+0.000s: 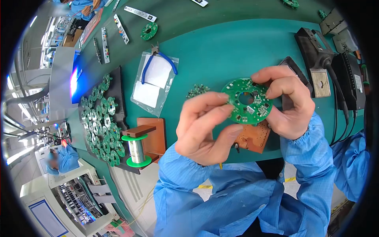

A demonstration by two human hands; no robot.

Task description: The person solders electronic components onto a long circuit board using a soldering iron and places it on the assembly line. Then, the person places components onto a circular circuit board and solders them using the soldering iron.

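A round green circuit board (248, 111) with a hole in its middle is held up in front of me, its component side showing. My right hand (291, 103) grips its right edge between thumb and fingers. My left hand (205, 128) has its fingertips at the left edge, with the thumb lower down, and is closed on the board too. Below the board lies a brown fixture plate (253, 138), partly hidden. A small heap of tiny components (198, 91) sits on the green mat beyond my left hand.
Blue-handled cutters (172, 65) lie on a plastic bag (152, 87). A solder wire spool (137, 152) stands by a brown stand (158, 138). Many round boards fill a black tray (118, 91) at left. A soldering station (349, 81) with cables is at right. Other people sit nearby.
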